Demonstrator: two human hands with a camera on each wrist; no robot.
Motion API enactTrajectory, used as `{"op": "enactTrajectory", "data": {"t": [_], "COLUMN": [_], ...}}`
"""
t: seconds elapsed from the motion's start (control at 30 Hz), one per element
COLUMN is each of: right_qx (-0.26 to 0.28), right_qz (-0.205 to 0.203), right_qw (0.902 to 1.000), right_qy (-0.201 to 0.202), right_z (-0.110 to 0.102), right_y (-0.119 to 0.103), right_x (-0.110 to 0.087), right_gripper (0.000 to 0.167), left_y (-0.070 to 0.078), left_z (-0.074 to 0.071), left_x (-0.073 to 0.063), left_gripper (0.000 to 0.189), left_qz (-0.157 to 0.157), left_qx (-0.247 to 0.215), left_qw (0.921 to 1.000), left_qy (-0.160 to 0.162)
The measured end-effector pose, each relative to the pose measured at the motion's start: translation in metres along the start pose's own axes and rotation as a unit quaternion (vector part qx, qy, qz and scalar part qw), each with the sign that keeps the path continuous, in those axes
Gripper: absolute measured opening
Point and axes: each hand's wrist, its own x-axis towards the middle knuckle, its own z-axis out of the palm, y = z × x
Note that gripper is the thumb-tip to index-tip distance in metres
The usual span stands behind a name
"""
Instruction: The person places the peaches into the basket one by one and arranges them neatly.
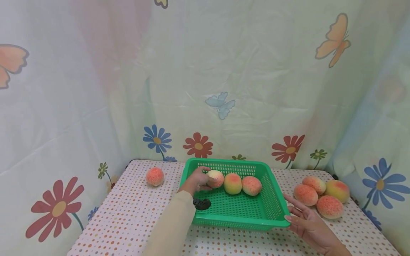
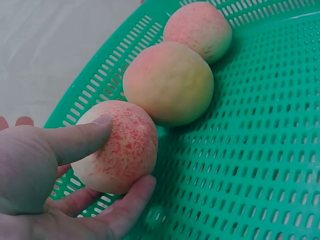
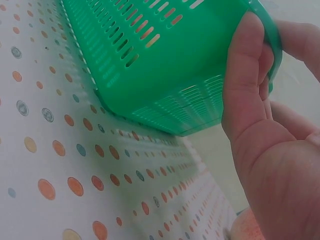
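Note:
A green plastic basket (image 1: 224, 209) with slotted walls stands on the table. Inside it my left hand (image 1: 198, 180) grips a pale peach (image 2: 131, 147) with red speckles, the thumb on top and fingers beneath. Beside that one, in a row along the basket's far part, lie a yellow-pink peach (image 1: 232, 184) and a redder peach (image 1: 251, 185). At the near right corner my right hand (image 1: 307, 224) holds the basket's rim, thumb on the lip and other fingers along the outside. The right wrist view shows this grip on the green rim (image 3: 270, 37) up close.
A single red peach (image 1: 155, 176) sits on the table left of the basket. To the right, several peaches (image 1: 330, 207) lie bunched together near my right hand. The tablecloth (image 1: 128, 220) is dotted, and a flowered curtain (image 1: 256, 106) hangs behind and at both sides.

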Motion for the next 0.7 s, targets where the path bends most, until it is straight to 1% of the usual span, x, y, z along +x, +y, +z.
{"op": "enactTrajectory", "data": {"t": [0.23, 0.4, 0.53, 0.63, 0.7], "right_qx": [0.000, -0.001, -0.004, -0.010, -0.013], "right_qz": [-0.003, -0.003, 0.002, 0.010, 0.011], "right_qw": [1.0000, 1.0000, 1.0000, 0.9996, 0.9995], "right_qy": [-0.003, -0.006, 0.004, 0.023, 0.028], "right_z": [-0.0019, -0.0026, -0.0017, -0.0013, -0.0015], "right_y": [0.0001, 0.0003, 0.0003, 0.0000, 0.0000], "right_x": [-0.0001, 0.0000, 0.0003, 0.0009, 0.0007], "right_gripper": [0.060, 0.060, 0.060, 0.058, 0.057], "left_y": [-0.0012, -0.0010, -0.0005, 0.0003, 0.0011], "left_z": [-0.0008, -0.0008, -0.0010, -0.0010, -0.0009], "left_x": [0.0019, 0.0023, 0.0013, -0.0006, -0.0022], "left_gripper": [0.060, 0.057, 0.056, 0.055, 0.054], "left_qz": [-0.016, -0.017, -0.014, -0.010, -0.007], "left_qx": [0.019, 0.028, 0.034, 0.039, 0.039], "left_qw": [0.9997, 0.9995, 0.9993, 0.9992, 0.9991], "left_qy": [-0.007, -0.006, -0.001, 0.006, 0.011]}}
